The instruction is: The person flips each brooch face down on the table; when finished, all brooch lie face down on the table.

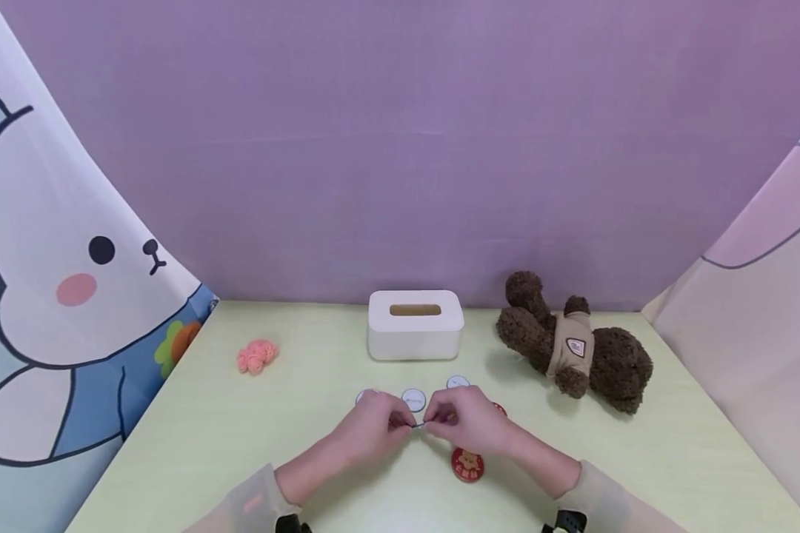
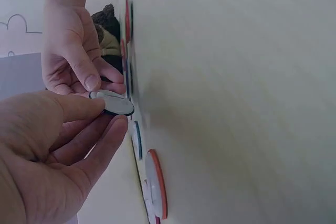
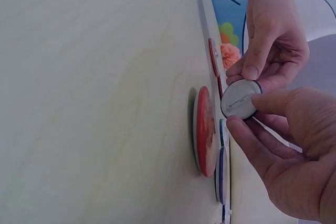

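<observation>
The left hand [image 1: 373,423] and right hand [image 1: 470,422] pinched the badge [image 3: 239,99]. It seemed light and rigid (edge grip advisable).

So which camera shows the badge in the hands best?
The right wrist view: the badge shows nearly its whole pale face there. Left wrist shows it more slanted; the head view, just a thin edge.

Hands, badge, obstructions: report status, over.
Left hand and right hand both pinching one white-backed badge. Badge held off table. Red badge near right hand, seemingly not obstructing.
</observation>
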### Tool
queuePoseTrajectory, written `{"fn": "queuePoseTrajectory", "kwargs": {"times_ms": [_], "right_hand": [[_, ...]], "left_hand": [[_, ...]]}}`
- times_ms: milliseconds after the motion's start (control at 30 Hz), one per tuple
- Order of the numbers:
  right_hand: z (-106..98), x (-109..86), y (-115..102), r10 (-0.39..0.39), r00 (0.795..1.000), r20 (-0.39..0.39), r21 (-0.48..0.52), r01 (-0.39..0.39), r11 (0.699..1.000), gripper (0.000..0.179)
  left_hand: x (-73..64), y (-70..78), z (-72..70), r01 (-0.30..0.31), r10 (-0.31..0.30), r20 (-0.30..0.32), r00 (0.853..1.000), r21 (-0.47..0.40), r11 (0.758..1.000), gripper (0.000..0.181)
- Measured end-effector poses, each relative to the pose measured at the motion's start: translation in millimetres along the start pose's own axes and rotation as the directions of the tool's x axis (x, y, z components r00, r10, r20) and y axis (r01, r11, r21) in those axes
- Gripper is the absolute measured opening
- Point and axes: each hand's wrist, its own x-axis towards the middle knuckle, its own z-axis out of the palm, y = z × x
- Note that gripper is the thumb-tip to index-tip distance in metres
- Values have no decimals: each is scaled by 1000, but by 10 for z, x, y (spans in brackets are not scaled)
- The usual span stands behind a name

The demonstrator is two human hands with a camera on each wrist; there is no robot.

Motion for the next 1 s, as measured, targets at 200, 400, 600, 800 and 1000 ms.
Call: {"fn": "queuePoseTrajectory", "kwargs": {"times_ms": [200,400,600,800,1000], "right_hand": [[-7,19,-16,-13,999,-49,-6,13,1000,5],[2,42,-32,-13,997,-70,-21,11,1000,5],[3,57,-40,0,998,-61,-9,0,1000,6],[13,74,-26,33,998,-56,18,-32,999,7],[24,85,-13,68,996,-54,33,-66,997,6]], "left_hand": [[21,-6,-18,-4,3,-37,999,-25,1000,8],[28,-24,-22,6,-7,-45,999,-35,999,11],[37,-29,-35,37,-38,-23,999,-62,997,12],[38,-17,-54,62,-61,10,998,-133,989,20],[34,-31,-37,64,-64,7,998,-142,988,26]]}}
